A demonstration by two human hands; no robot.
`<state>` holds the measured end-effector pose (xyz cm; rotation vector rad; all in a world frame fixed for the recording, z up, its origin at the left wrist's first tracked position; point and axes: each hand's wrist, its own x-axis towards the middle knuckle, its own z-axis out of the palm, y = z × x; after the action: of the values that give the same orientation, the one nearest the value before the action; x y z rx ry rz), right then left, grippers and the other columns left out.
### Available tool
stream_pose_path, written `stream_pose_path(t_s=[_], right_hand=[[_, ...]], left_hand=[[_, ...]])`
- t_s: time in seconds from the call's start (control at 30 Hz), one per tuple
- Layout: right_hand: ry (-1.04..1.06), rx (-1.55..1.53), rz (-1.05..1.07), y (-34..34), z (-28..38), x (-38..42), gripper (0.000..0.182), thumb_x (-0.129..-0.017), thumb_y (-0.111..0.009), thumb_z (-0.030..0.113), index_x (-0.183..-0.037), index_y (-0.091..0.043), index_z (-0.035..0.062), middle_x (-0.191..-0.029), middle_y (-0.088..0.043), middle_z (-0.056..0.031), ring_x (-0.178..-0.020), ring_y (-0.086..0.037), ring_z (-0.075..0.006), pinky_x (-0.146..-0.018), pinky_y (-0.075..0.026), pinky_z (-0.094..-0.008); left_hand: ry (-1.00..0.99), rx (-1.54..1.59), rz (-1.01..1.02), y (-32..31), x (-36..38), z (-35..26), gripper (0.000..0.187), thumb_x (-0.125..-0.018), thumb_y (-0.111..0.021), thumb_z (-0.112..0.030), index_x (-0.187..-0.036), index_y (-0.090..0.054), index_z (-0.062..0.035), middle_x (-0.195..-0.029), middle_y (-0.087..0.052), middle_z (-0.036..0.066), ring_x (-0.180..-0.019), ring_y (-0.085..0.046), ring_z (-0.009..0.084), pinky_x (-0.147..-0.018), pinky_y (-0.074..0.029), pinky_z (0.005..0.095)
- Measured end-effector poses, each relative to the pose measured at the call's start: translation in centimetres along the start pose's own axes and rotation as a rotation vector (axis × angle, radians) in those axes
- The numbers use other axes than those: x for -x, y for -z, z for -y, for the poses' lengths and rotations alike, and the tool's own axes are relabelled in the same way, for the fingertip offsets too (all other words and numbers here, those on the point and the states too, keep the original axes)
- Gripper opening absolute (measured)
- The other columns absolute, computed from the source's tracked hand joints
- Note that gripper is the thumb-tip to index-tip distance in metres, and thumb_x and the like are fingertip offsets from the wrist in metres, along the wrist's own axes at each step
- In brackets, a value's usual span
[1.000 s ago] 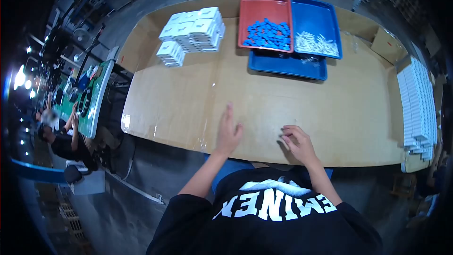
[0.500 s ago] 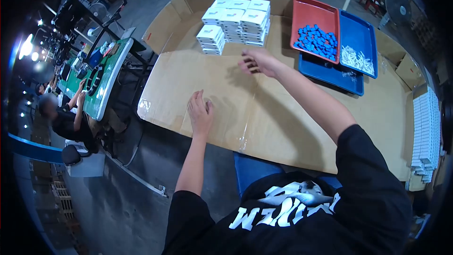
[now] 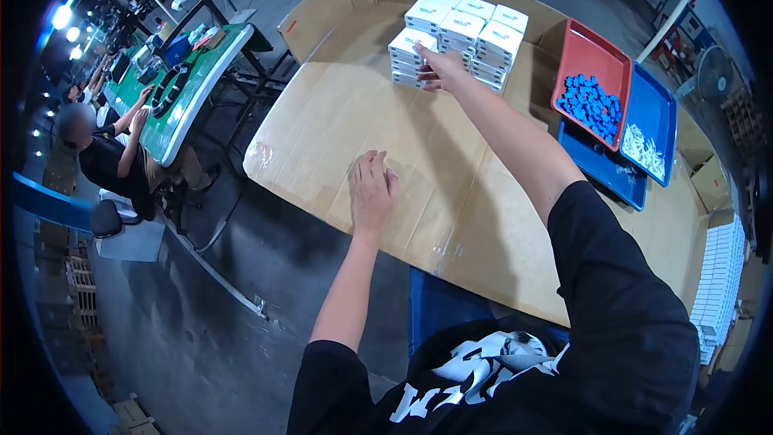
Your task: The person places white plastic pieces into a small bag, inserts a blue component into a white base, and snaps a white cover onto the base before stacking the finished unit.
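White flat boxes (image 3: 461, 24) with small printed labels stand in several stacks on the cardboard surface, toward its far side. My right hand (image 3: 440, 69) reaches to the nearest, lower stack (image 3: 411, 42). Its fingers are apart at the right front corner of that stack, overlapping the top box in this view, with no box lifted. Closer to me, my left hand (image 3: 374, 191) is open over the near part of the cardboard (image 3: 322, 145), holding nothing, fingers loosely stretched forward.
To the right, a red tray (image 3: 592, 48) carries blue small parts (image 3: 590, 107); a blue tray (image 3: 656, 105) beside it holds white small parts (image 3: 642, 151). Another blue tray (image 3: 600, 169) lies beneath. White boxes (image 3: 719, 274) are piled far right. A person (image 3: 121, 153) sits at a green table (image 3: 173, 125), left.
My right hand has moved forward to the lower box stack. My left hand stays open over the near cardboard. The view has shifted, so the table's contents appear farther right.
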<state>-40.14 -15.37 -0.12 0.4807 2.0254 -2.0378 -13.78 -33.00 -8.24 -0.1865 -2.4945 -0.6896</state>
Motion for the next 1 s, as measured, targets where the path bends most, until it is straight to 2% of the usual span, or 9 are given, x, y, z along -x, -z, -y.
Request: stream_pose_path(t_s=[0.17,0.23,0.37,0.4,0.53,0.6,0.77,0.87,1.0], right_hand=[[-0.008,-0.001,0.039,0.3,-0.1,-0.4,0.047,-0.093,-0.078,0.04,-0.105,-0.06,-0.0025,-0.088,-0.071,-0.013,-0.072,-0.073,-0.0281,-0.066,-0.061,-0.0506],[-0.017,-0.021,0.08,0.5,0.2,0.3,0.046,-0.094,-0.077,0.042,-0.102,-0.059,0.0008,-0.091,-0.072,-0.0121,-0.076,-0.074,-0.0254,-0.063,-0.063,-0.045],[-0.03,-0.193,0.2,1.4,0.1,3.0,0.042,-0.097,-0.073,0.04,-0.112,-0.059,0.0031,-0.099,-0.07,-0.0103,-0.085,-0.074,-0.0256,-0.067,-0.063,-0.0472],[-0.037,-0.211,0.227,1.7,0.6,5.5,0.041,-0.1,-0.07,0.038,-0.118,-0.057,0.0041,-0.105,-0.068,-0.0105,-0.096,-0.073,-0.0251,-0.078,-0.063,-0.044],[0.156,-0.375,0.423,5.1,0.1,12.7,0.039,-0.101,-0.068,0.039,-0.118,-0.06,0.0042,-0.111,-0.071,-0.0131,-0.102,-0.073,-0.0243,-0.09,-0.059,-0.0382],[0.316,-0.511,0.549,6.9,0.2,16.5,0.036,-0.103,-0.066,0.035,-0.12,-0.061,0.0039,-0.115,-0.071,-0.0123,-0.111,-0.07,-0.023,-0.101,-0.053,-0.0322],[0.377,-0.533,0.569,11.7,-1.1,20.6,0.035,-0.103,-0.066,0.031,-0.124,-0.061,0.0033,-0.119,-0.07,-0.0112,-0.114,-0.069,-0.0224,-0.103,-0.052,-0.0344],[0.424,-0.521,0.505,14.7,-2.3,22.6,0.032,-0.101,-0.069,0.021,-0.127,-0.06,0.0033,-0.118,-0.07,-0.0085,-0.113,-0.069,-0.0205,-0.103,-0.054,-0.037],[0.522,-0.525,0.439,19.0,-3.9,26.0,0.033,-0.098,-0.072,0.011,-0.128,-0.06,0.0043,-0.12,-0.069,-0.0061,-0.111,-0.068,-0.0172,-0.101,-0.056,-0.0345]], left_hand=[[0.002,-0.001,0.0,-0.1,0.1,0.0,0.037,-0.091,-0.061,-0.008,-0.128,-0.058,-0.0005,-0.129,-0.056,0.018,-0.122,-0.054,0.0372,-0.106,-0.043,0.049],[0.001,0.009,-0.003,-0.1,0.0,-0.1,0.038,-0.091,-0.062,-0.009,-0.128,-0.058,-0.0008,-0.129,-0.056,0.018,-0.123,-0.054,0.0371,-0.106,-0.043,0.049],[0.006,-0.008,0.019,-0.1,0.1,0.1,0.04,-0.091,-0.063,-0.012,-0.129,-0.057,-0.0013,-0.13,-0.056,0.018,-0.124,-0.053,0.0367,-0.107,-0.042,0.049],[0.008,-0.018,0.036,-0.1,0.1,0.2,0.041,-0.091,-0.064,-0.014,-0.13,-0.057,-0.0016,-0.13,-0.056,0.018,-0.125,-0.053,0.0361,-0.108,-0.042,0.0491],[-0.005,-0.004,0.03,0.0,0.2,-0.1,0.04,-0.091,-0.064,-0.014,-0.129,-0.057,-0.0018,-0.13,-0.056,0.017,-0.125,-0.053,0.0362,-0.107,-0.042,0.0493],[-0.004,-0.01,0.032,0.1,0.3,-0.2,0.039,-0.091,-0.064,-0.013,-0.128,-0.058,-0.0016,-0.129,-0.057,0.018,-0.125,-0.053,0.0366,-0.107,-0.042,0.049],[-0.041,-0.028,0.028,-0.4,0.3,-0.4,0.039,-0.09,-0.064,-0.013,-0.127,-0.058,-0.001,-0.129,-0.057,0.018,-0.124,-0.053,0.0376,-0.106,-0.043,0.049],[-0.058,-0.034,0.029,-0.5,0.5,-0.3,0.04,-0.09,-0.064,-0.013,-0.127,-0.058,-0.0009,-0.129,-0.058,0.019,-0.124,-0.054,0.0379,-0.105,-0.043,0.0491],[-0.105,-0.026,0.012,-0.5,0.8,-0.5,0.041,-0.09,-0.065,-0.013,-0.129,-0.058,-0.0017,-0.13,-0.057,0.019,-0.125,-0.053,0.0381,-0.106,-0.043,0.0491]])
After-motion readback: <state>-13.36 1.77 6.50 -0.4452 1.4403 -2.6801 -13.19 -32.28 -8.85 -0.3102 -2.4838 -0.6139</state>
